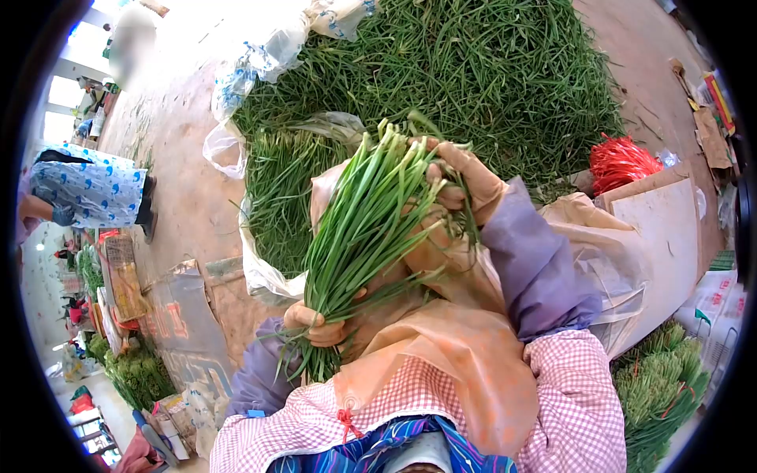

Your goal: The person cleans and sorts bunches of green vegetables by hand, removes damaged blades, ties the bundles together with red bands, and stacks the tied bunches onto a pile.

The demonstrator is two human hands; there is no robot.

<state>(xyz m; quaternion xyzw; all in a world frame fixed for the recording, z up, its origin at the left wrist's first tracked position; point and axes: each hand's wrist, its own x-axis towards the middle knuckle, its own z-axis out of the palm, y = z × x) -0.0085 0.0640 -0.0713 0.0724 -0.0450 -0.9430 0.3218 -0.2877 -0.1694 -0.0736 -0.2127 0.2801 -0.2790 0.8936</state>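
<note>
A thick bunch of green chives [359, 217] lies slantwise across my lap, pale cut ends at the top and leaf tips toward me. My left hand [315, 325] is closed round the leafy lower end. Curled at the cut ends, my right hand [465, 177] grips stalks, and a few leaves dangle below its fingers. What lies inside that palm is partly hidden. An orange-tinted plastic apron [441, 339] covers my lap under the bunch.
A large heap of loose chives [449, 71] spreads in front, with a plastic-lined pile [280, 189] nearer on the left. Red ties [623, 164] lie by a board [658, 236] at right. Tied bundles [662, 386] stand lower right. Another person [87, 185] stands at left.
</note>
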